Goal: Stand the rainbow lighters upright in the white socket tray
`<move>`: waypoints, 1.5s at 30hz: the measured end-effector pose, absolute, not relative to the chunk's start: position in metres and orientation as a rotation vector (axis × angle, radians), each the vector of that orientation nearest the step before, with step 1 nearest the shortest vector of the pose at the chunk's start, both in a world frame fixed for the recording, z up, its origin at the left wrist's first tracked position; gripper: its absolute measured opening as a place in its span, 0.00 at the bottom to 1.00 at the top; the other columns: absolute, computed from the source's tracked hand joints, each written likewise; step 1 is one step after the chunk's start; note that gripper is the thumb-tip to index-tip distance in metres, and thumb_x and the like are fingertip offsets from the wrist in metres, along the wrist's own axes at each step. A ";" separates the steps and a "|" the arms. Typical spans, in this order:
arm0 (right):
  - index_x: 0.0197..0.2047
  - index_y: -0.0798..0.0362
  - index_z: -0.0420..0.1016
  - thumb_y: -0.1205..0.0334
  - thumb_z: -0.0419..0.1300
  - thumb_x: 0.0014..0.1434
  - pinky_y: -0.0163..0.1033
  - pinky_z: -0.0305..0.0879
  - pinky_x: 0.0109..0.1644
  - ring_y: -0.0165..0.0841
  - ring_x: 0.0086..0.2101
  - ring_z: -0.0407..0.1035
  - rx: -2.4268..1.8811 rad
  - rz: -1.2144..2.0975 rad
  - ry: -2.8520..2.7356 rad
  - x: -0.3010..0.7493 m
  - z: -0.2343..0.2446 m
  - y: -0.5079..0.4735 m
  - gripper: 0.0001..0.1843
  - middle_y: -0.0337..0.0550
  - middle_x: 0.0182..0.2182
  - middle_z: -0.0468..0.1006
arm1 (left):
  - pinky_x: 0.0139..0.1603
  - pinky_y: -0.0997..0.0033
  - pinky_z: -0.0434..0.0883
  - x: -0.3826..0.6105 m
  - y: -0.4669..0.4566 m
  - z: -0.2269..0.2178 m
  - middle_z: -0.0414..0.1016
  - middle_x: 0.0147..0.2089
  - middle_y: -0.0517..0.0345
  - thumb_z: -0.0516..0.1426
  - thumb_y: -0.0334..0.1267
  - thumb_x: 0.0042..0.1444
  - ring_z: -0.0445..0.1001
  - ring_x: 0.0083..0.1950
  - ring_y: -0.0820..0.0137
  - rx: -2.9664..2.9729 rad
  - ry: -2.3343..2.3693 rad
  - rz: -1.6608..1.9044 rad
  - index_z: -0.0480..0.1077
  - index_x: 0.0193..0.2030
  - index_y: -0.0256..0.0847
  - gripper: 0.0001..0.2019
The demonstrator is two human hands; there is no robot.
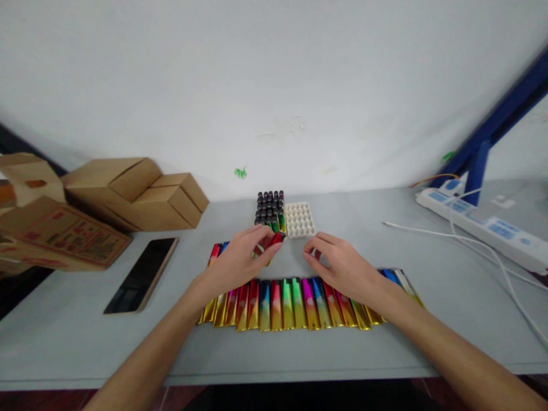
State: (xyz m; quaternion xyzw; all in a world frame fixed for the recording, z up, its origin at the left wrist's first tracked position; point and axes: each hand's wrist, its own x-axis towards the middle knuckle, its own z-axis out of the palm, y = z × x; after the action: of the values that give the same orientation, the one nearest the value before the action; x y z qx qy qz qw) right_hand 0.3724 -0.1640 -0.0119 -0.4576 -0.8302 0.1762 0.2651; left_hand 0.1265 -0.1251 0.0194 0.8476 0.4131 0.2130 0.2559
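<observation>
On the far left sit some brown cardboard boxes, and just beside them a dark phone lies flat on the grey table.

Next comes the left hand. Its fingers are curled around a red lighter, and the dark top of the lighter pokes out past the fingertips. The lighter is tilted. Its long side runs from low on the left to high on the right, so the top points at the trays behind it.

There are two trays, side by side and touching. The dark tray is full of lighters standing up. The white tray shows only holes. The red lighter is just in front of where the two trays meet, and the left hand is the nearer hand to both.

The right hand rests a little to the right of the lighter, palm down, apart from it. Its thumb and first finger are close together (I cannot tell if they pinch something small).

Under both wrists lies a long row of shiny cases in many colours, packed side by side.

Far right, a white power strip lies with a thin white cable.
</observation>
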 end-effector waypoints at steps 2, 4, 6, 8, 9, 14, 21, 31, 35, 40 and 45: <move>0.41 0.52 0.72 0.66 0.55 0.70 0.43 0.68 0.47 0.35 0.37 0.72 -1.243 0.475 -2.245 0.372 -0.011 -0.164 0.06 0.44 0.40 0.75 | 0.34 0.69 0.68 0.128 -0.128 0.022 0.73 0.35 0.58 0.53 0.49 0.70 0.72 0.33 0.70 2.050 0.991 0.678 0.65 0.41 0.41 0.13; 0.41 0.52 0.72 0.67 0.55 0.70 0.43 0.68 0.47 0.36 0.38 0.72 -1.247 0.474 -2.247 0.372 -0.011 -0.164 0.06 0.44 0.40 0.75 | 0.32 0.70 0.68 0.131 -0.131 0.022 0.75 0.38 0.57 0.53 0.49 0.71 0.72 0.31 0.72 1.839 0.866 0.720 0.63 0.48 0.42 0.12; 0.41 0.53 0.72 0.67 0.55 0.70 0.43 0.67 0.47 0.36 0.38 0.72 -1.249 0.475 -2.247 0.372 -0.011 -0.164 0.06 0.44 0.40 0.75 | 0.32 0.71 0.67 0.134 -0.133 0.020 0.74 0.39 0.57 0.52 0.49 0.72 0.70 0.31 0.73 1.708 0.770 0.729 0.61 0.53 0.44 0.12; 0.41 0.53 0.72 0.67 0.55 0.70 0.43 0.67 0.47 0.36 0.38 0.72 -1.244 0.474 -2.246 0.372 -0.011 -0.164 0.06 0.44 0.40 0.75 | 0.30 0.74 0.64 0.137 -0.134 0.016 0.69 0.33 0.63 0.53 0.50 0.71 0.64 0.29 0.75 1.613 0.733 0.736 0.60 0.52 0.45 0.12; 0.41 0.53 0.72 0.67 0.55 0.70 0.43 0.67 0.47 0.35 0.38 0.72 -1.240 0.472 -2.246 0.373 -0.011 -0.164 0.06 0.44 0.40 0.75 | 0.28 0.75 0.61 0.138 -0.134 0.013 0.64 0.30 0.66 0.53 0.51 0.71 0.61 0.27 0.75 1.572 0.733 0.746 0.60 0.50 0.46 0.12; 0.41 0.53 0.72 0.67 0.55 0.70 0.43 0.68 0.46 0.35 0.37 0.72 -1.229 0.476 -2.241 0.373 -0.011 -0.164 0.06 0.44 0.40 0.75 | 0.24 0.74 0.52 0.141 -0.134 0.007 0.52 0.26 0.69 0.54 0.56 0.68 0.51 0.24 0.76 1.693 0.954 0.787 0.60 0.36 0.43 0.19; 0.41 0.53 0.72 0.67 0.55 0.70 0.42 0.67 0.45 0.35 0.36 0.72 -1.214 0.451 -2.245 0.373 -0.011 -0.164 0.05 0.44 0.39 0.75 | 0.26 0.71 0.49 0.142 -0.137 0.012 0.50 0.25 0.67 0.55 0.52 0.67 0.51 0.26 0.75 1.985 1.168 0.837 0.57 0.26 0.41 0.23; 0.41 0.53 0.72 0.67 0.55 0.70 0.42 0.66 0.46 0.34 0.37 0.71 -1.233 0.452 -2.245 0.373 -0.011 -0.164 0.05 0.43 0.38 0.74 | 0.26 0.71 0.50 0.142 -0.139 0.012 0.51 0.23 0.67 0.53 0.47 0.65 0.50 0.25 0.75 2.021 1.174 0.866 0.57 0.24 0.41 0.20; 0.41 0.53 0.72 0.67 0.55 0.70 0.42 0.66 0.46 0.34 0.36 0.71 -1.230 0.460 -2.242 0.373 -0.011 -0.164 0.05 0.43 0.39 0.75 | 0.26 0.71 0.49 0.142 -0.138 0.012 0.51 0.23 0.67 0.53 0.47 0.65 0.50 0.25 0.75 2.032 1.188 0.845 0.56 0.24 0.42 0.20; 0.41 0.53 0.71 0.67 0.55 0.70 0.42 0.67 0.46 0.34 0.36 0.72 -1.227 0.466 -2.237 0.373 -0.012 -0.163 0.05 0.43 0.39 0.75 | 0.26 0.71 0.50 0.144 -0.139 0.010 0.51 0.23 0.66 0.53 0.48 0.66 0.51 0.25 0.75 2.019 1.216 0.872 0.56 0.25 0.42 0.20; 0.41 0.52 0.71 0.67 0.55 0.70 0.43 0.68 0.46 0.35 0.36 0.72 -1.227 0.462 -2.237 0.373 -0.012 -0.162 0.05 0.44 0.39 0.75 | 0.24 0.71 0.49 0.144 -0.138 0.010 0.51 0.23 0.66 0.55 0.56 0.66 0.52 0.25 0.75 1.991 1.251 0.883 0.56 0.25 0.42 0.25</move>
State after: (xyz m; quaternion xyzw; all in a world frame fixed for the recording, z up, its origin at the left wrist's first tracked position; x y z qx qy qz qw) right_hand 0.3734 -0.1624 -0.0117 -0.4556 -0.8304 0.1716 0.2709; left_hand 0.1442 -0.1383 0.0102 0.7536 0.4737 0.3343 0.3097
